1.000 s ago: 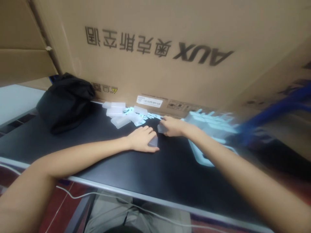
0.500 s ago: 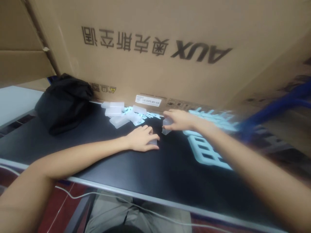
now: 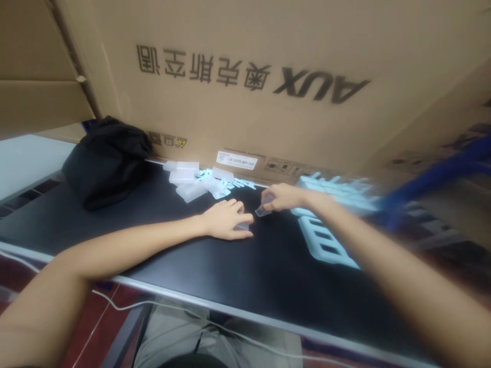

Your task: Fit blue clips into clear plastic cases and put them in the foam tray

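My left hand (image 3: 227, 220) rests low on the black tabletop (image 3: 184, 276), its fingers closed around a small translucent plastic box (image 3: 243, 226) that is mostly hidden by the hand. To the right, my right hand (image 3: 282, 197) grips a second translucent plastic piece (image 3: 264, 208), box-like and tilted, with its lower end sticking out under the fingers. Beyond my left hand lies a pile of translucent plastic boxes (image 3: 184, 176) mixed with small light-blue plastic pieces (image 3: 243, 183). Beside my right forearm is a light-blue plastic frame (image 3: 326, 243) with rectangular openings.
A large cardboard box (image 3: 192, 112) with upside-down print stands along the table's back edge. A black cloth bundle (image 3: 109, 163) lies at the left. More light-blue parts (image 3: 337, 191) are stacked behind my right forearm, near a blurred blue bar (image 3: 433, 179). A white cable (image 3: 172, 305) hangs at the front edge.
My right hand has shifted slightly down, its fingers drawn closer together, and the piece in it has turned to a slant. My left hand is nearly still; the view has moved a little.
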Motion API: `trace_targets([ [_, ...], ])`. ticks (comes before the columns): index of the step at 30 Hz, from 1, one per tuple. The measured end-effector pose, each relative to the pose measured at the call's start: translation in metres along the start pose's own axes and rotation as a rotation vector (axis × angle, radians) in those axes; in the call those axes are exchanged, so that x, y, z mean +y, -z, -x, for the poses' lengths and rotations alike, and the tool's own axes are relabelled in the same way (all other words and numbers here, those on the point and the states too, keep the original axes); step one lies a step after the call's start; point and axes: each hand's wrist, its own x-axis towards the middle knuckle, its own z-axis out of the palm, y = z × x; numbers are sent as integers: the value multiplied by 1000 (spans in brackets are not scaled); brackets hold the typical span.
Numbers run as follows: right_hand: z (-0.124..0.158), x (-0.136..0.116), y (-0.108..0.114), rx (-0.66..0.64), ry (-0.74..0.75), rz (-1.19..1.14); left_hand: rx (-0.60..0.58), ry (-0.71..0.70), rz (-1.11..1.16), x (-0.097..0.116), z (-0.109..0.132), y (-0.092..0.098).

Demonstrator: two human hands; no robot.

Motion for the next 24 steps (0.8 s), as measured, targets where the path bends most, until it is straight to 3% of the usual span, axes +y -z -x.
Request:
trace_targets([
  [5,-1,6,-7,16,30,88,23,-53,44,-1,2,-1],
  [10,0,12,-10,-84,82,18,29,-129,116,-3,3,-1],
  [16,-13,16,-5,-64,49,-205,136,-116,126,-2,3,-2],
  [24,-43,20,-3,-146,26,-757,190,-37,180,-1,1,-4],
])
